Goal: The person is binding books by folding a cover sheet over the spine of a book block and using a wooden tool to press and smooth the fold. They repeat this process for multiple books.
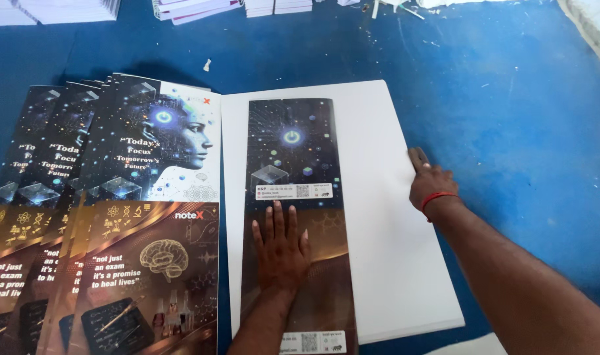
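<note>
Surface: blue covering fills the view, with small white scraps scattered toward the far edge.
Cover strip: a long, narrow printed sheet, dark with star-like dots above and brown-gold below, lies lengthwise on the left part of the white stack, near its left edge, running from the stack's far end to the near edge of the view.
White stack: a thick pile of plain white sheets rests on the blue surface in the centre, its right edge and near corner showing many layers.
Left hand: the left hand lies flat, palm down, on the lower half of the cover strip; its grip is apart, fingers spread and pointing away from the person, clamped on nothing.
Right hand: the right hand rests at the right edge of the white stack, fingers touching the edge; how far they curl around the sheets cannot be told. A red band circles the wrist.
Fanned covers: just left of the white stack, several larger printed covers overlap in a fan, showing a face in profile, a brain drawing and gold swirls.
Far stacks: piles of white paper blocks line the top edge, well apart from the hands.
</note>
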